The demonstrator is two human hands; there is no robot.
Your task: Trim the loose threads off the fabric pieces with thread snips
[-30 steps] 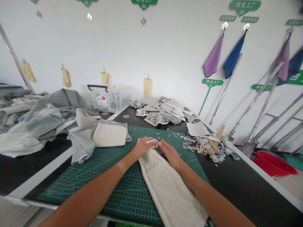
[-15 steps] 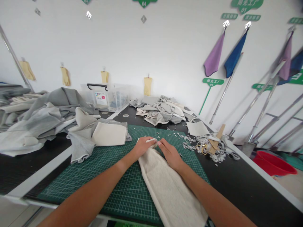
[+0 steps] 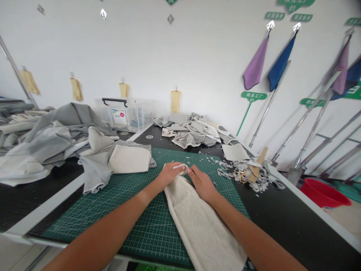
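A long piece of light grey-beige fabric (image 3: 203,222) runs from the middle of the green cutting mat (image 3: 149,222) down past the near table edge. My left hand (image 3: 171,173) is closed on its far end, with the folded edge pinched under the thumb. Close beside it, my right hand (image 3: 201,182) pinches the same edge between thumb and fingers. The two sets of fingertips almost meet at the fabric's far corner. What lies under the palms is hidden.
Left of the mat lies a folded cream cloth (image 3: 130,159) beside a large heap of grey fabric (image 3: 62,139). A clear plastic box (image 3: 141,116) and another fabric pile (image 3: 194,131) stand at the back. On the right are scraps (image 3: 261,186) with gold-handled scissors (image 3: 241,177); a red basin (image 3: 324,194) sits beyond.
Both hands keep their pinch on the fabric's far edge, with only a very slight shift of the fingers. The whole view has tilted slightly.
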